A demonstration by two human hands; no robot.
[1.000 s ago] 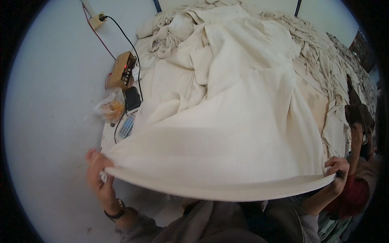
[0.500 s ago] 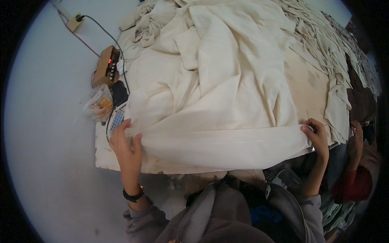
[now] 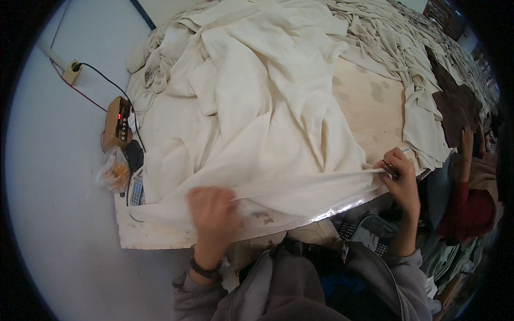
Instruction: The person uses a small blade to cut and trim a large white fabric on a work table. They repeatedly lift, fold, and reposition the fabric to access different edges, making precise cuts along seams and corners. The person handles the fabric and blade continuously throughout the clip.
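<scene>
A large cream cloth [image 3: 251,123] lies in loose folds over the table. Its near edge runs as a narrow strip between my hands. My right hand [image 3: 400,179] pinches the right end of this strip, fingers closed. A small dark thing, too small to name, shows among those fingers. Over the left part of the strip is my left hand [image 3: 214,216], smeared by motion; whether its fingers grip the cloth cannot be made out. A dark band circles the left wrist.
Along the table's [image 3: 155,235] left side stand a brown box with a red display [image 3: 116,123], a plastic bag [image 3: 114,171] and a blue-grey remote-like pad [image 3: 137,190]. A black cable [image 3: 110,83] runs there. Heaped beige cloth [image 3: 375,32] lies behind. A co-worker's hand [image 3: 467,142] is at right.
My left hand has left the cloth's left end and moved right, its open fingers now blurred. The near flap has narrowed, baring more table edge. My view has shifted.
</scene>
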